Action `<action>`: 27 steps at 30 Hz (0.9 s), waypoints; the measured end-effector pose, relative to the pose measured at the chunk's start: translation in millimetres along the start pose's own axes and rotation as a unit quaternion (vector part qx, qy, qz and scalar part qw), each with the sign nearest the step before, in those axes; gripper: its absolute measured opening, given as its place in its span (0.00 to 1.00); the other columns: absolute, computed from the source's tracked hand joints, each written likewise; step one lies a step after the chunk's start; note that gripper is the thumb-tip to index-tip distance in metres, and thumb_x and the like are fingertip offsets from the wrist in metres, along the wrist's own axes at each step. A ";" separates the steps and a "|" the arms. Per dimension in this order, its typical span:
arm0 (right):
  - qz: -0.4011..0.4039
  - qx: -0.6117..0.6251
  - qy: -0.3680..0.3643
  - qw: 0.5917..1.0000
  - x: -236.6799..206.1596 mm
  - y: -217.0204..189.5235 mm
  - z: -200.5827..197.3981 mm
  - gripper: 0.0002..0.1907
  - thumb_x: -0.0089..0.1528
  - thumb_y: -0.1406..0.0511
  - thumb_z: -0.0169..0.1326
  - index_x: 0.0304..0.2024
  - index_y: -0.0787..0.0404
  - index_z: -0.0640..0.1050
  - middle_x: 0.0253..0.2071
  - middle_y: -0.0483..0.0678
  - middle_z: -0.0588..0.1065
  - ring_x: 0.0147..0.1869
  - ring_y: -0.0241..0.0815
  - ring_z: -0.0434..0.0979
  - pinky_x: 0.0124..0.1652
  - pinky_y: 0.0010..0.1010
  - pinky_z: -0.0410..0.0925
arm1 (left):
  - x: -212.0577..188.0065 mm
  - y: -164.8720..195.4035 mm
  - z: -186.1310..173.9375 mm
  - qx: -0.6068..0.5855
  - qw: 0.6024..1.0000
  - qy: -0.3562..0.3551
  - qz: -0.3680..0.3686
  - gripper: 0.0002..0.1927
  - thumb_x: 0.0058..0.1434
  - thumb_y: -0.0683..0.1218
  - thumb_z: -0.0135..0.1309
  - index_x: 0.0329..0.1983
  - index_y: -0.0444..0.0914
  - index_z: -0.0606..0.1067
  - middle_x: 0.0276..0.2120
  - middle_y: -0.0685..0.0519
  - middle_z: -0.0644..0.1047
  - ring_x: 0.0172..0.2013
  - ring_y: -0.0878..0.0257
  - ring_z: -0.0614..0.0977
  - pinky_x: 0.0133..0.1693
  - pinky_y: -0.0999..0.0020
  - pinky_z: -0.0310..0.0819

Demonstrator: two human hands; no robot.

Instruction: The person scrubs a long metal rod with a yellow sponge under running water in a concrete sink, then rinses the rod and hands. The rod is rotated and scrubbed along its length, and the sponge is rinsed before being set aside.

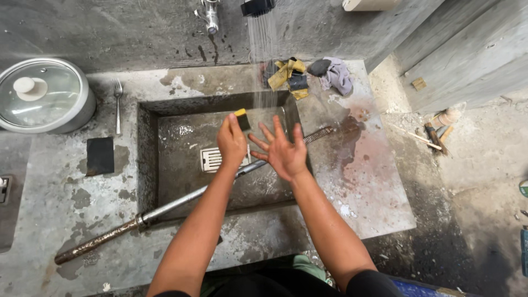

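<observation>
Two hands over the sink (pixel 165 165) — left hand (pixel 231 142) gripping a yellow sponge (pixel 241 118), right hand (pixel 283 151) spread, fingers released.

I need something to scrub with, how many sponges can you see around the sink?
2: a yellow-and-black sponge in the left hand over the basin, and another among the rags behind it. The pile may hide more.

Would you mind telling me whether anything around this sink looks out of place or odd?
Yes. A long metal pipe with a rusty end lies slantwise across the concrete sink, one end past the drain grate. Water runs while the left hand holds a sponge. Rags sit bunched on the rim.
</observation>
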State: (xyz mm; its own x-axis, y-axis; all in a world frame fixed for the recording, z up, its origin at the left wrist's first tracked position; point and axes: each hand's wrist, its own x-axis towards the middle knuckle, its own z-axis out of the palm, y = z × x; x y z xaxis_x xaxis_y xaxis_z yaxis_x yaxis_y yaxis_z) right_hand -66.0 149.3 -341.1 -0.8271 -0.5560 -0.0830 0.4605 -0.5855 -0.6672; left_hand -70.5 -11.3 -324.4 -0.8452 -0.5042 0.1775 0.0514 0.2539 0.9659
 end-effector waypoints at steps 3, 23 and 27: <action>-0.010 0.280 -0.183 0.942 -0.7 -3.9 -8.3 0.49 0.66 0.27 0.34 0.75 0.50 0.55 0.71 0.60 0.56 0.71 0.59 0.64 0.66 0.45 0.61 | -32.8 16.4 0.8 0.090 0.949 -0.062 0.297 0.19 0.69 0.51 0.50 0.52 0.32 0.79 0.46 0.38 0.81 0.46 0.38 0.81 0.51 0.49 0.74; -0.043 0.041 0.108 0.992 36.5 15.9 -10.9 0.60 0.59 0.26 0.34 0.80 0.54 0.46 0.76 0.60 0.59 0.80 0.58 0.57 0.74 0.49 0.52 | -57.8 33.2 10.6 0.041 0.964 -0.101 0.243 0.14 0.68 0.40 0.51 0.55 0.31 0.79 0.57 0.41 0.79 0.62 0.44 0.79 0.61 0.56 0.72; 0.053 0.152 0.171 0.972 51.6 -5.0 -14.0 0.66 0.47 0.22 0.29 0.78 0.46 0.43 0.75 0.61 0.57 0.76 0.62 0.57 0.68 0.65 0.49 | -86.4 29.1 10.2 -0.045 0.980 -0.130 0.145 0.14 0.68 0.41 0.50 0.54 0.31 0.78 0.56 0.40 0.79 0.56 0.50 0.83 0.54 0.62 0.78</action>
State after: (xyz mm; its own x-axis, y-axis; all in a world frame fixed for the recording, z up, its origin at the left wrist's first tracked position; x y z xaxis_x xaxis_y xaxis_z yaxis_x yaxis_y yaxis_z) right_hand -115.5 131.8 -352.4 -0.8041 -0.4249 -0.4159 0.5806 -0.7119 -0.3952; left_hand -1.5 48.1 -313.5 -0.8943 -0.1924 0.4039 0.3458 0.2753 0.8970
